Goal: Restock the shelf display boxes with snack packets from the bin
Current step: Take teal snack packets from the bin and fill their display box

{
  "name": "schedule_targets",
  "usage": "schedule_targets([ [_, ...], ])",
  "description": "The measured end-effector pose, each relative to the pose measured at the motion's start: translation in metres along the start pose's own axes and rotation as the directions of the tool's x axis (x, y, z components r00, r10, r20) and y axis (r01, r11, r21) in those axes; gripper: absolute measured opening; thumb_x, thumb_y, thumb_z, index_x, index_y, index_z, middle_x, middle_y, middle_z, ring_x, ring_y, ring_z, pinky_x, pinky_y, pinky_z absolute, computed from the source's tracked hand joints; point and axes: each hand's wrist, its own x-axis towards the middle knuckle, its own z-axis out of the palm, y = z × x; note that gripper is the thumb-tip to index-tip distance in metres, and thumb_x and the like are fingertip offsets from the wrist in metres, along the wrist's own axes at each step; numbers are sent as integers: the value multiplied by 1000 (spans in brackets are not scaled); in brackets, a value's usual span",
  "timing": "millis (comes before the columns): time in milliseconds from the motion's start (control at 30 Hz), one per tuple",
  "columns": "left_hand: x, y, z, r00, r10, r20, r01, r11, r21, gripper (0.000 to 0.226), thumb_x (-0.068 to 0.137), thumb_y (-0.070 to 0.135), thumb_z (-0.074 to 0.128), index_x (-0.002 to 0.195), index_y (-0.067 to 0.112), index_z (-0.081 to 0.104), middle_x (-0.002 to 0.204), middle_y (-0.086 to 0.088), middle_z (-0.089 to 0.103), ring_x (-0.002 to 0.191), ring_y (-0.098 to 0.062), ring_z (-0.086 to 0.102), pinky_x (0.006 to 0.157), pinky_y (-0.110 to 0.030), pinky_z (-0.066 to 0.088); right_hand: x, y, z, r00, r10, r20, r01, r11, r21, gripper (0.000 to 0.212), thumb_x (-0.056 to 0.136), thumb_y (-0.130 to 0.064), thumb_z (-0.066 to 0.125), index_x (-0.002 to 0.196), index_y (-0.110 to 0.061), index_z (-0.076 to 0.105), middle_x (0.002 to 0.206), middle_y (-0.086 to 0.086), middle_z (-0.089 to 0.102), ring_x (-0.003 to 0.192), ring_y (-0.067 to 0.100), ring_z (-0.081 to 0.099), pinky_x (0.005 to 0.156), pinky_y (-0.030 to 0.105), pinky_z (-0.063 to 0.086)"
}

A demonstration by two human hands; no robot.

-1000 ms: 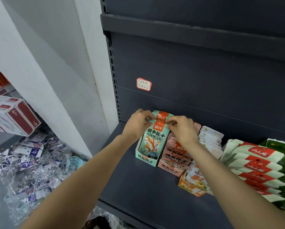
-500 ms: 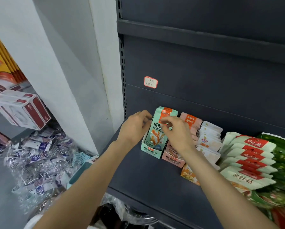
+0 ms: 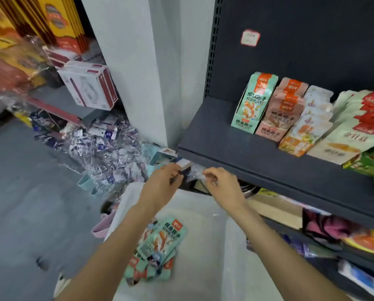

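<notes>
The shelf (image 3: 236,146) is dark charcoal, and its back panel carries a white label (image 3: 250,38) edged in red. On it, the left box (image 3: 253,103) is mint green with an orange top band and an orange-and-white picture. The next box (image 3: 281,107) is dusty pink with orange tabs. Beside that, the packets (image 3: 307,124) are white with orange at the bottom, and the big bags (image 3: 359,124) are pale green with red banners. The bin (image 3: 203,246) is pale grey-white; its packets (image 3: 158,244) are mint green with orange corners. The pillar (image 3: 129,61) is light grey. On the left, one carton (image 3: 88,88) is white and maroon, and others (image 3: 58,16) are yellow and red.
</notes>
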Motion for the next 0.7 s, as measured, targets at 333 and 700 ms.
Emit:
schedule_targets([
  [333, -120, -127, 45, 932, -196, 304, 128, 965, 230, 61, 91, 30, 56, 145, 21, 30, 150, -2, 32, 134, -23, 33, 107, -35, 34, -89, 15, 146, 932, 199, 302, -181, 980, -85, 64, 93, -28, 55, 149, -19, 24, 154, 5, 24, 141, 21, 21, 112, 31, 22],
  [700, -136, -161, 68, 883, -220, 416, 17, 898, 440, 83, 87, 52, 54, 151, 23, 10, 159, -2, 1, 146, -20, -2, 117, -38, 7, -101, 39, 197, 893, 283, 350, -213, 951, -226, 74, 89, -36, 61, 149, -18, 22, 158, 5, 9, 145, 23, 8, 118, 39, 15],
])
